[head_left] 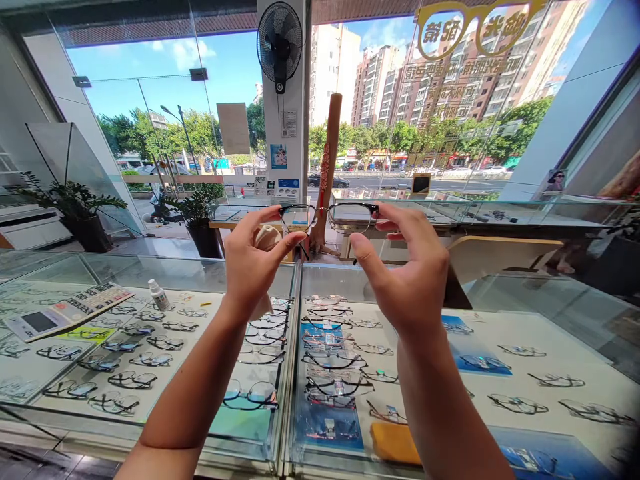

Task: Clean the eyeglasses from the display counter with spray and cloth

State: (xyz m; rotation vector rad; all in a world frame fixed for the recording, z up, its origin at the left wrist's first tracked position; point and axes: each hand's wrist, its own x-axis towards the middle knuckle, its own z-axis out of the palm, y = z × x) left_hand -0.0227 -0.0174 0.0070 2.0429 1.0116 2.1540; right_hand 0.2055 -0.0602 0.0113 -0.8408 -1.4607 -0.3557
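Note:
I hold a pair of dark-rimmed glasses (pixel 327 217) up at chest height in front of the shop window. My left hand (pixel 253 257) pinches the left lens rim between thumb and fingers, with a pale cloth (pixel 267 237) tucked in its palm. My right hand (pixel 407 270) grips the right end of the frame with its fingers, thumb stretched out below. Both lenses face away from me and the temples hang folded behind them.
Below my arms runs a glass display counter (pixel 295 280) with several glasses laid out inside. On its top lie a small white bottle (pixel 159 294) and a printed card (pixel 65 310) at left. Potted plants (pixel 200 213), a wooden post (pixel 327 167) and a wall fan (pixel 280 43) stand beyond.

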